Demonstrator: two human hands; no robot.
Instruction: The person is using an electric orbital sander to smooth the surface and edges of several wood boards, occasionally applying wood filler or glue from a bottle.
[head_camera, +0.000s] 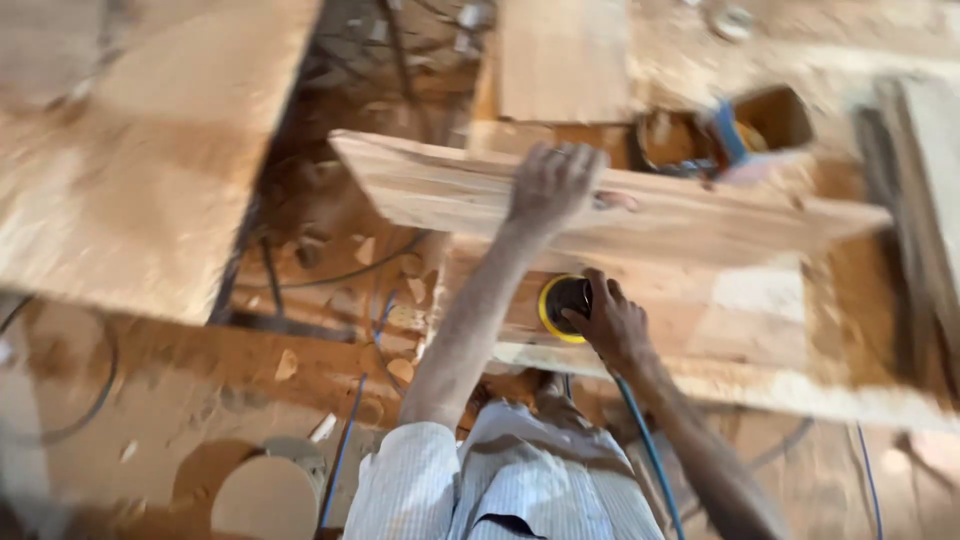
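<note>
Pale timber fills the head view: a long wooden plank lies tilted across a workbench, its near end jutting out over a gap to the left, its far end reaching toward the right edge. The left hand rests flat on the plank's upper face, fingers spread and pressing down, closed around nothing. Just below, the right hand is wrapped over the top of a power sander, its yellow-rimmed round pad set against the plank's near side; the fingers curl snugly over the body, though the blur hides how tight the hold is. A blue cable runs from the tool down past the person's striped shirt. As for progress, 1 plank is under the tool and the pad sits about a third of the way along from the left end; the wood looks much the same tone on both sides of it, so I cannot tell which stretch has been worked and which is left. Sawdust and chips cover the floor, a wide board lies at upper left, and a blurred blue-and-wood tool sits beyond the plank
</note>
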